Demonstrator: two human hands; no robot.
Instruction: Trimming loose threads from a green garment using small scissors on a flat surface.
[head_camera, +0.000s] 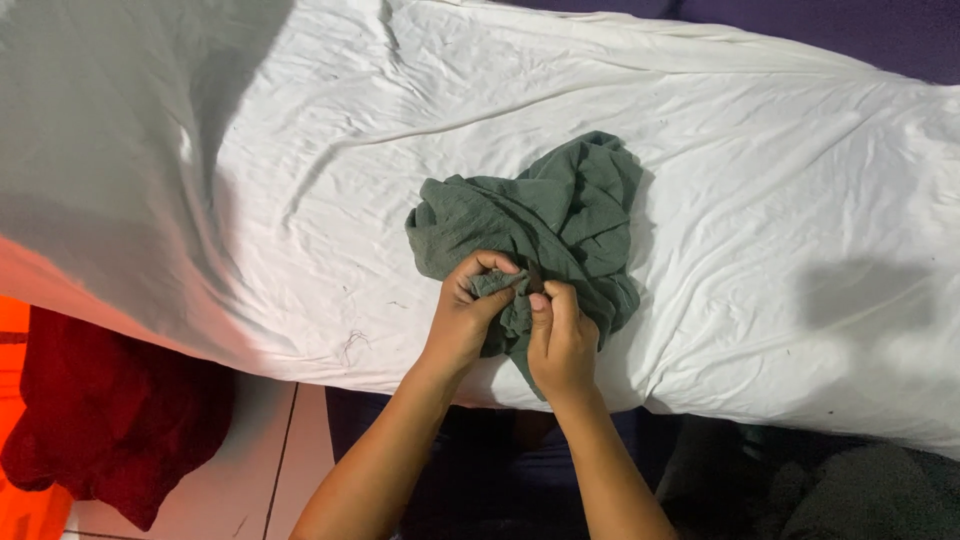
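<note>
partly bunched green cloth (560, 215) — hands (468, 315) (562, 340) gripping.

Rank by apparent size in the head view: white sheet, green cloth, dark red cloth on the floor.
1. white sheet
2. green cloth, dark red cloth: look alike in size, red is partly cut off. Both hands grip the green one.

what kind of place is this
Probably a bedroom at home: a mattress under a wrinkled white sheet, a tiled floor with a dark red cloth on it, and both hands gripping a crumpled green garment.
</note>
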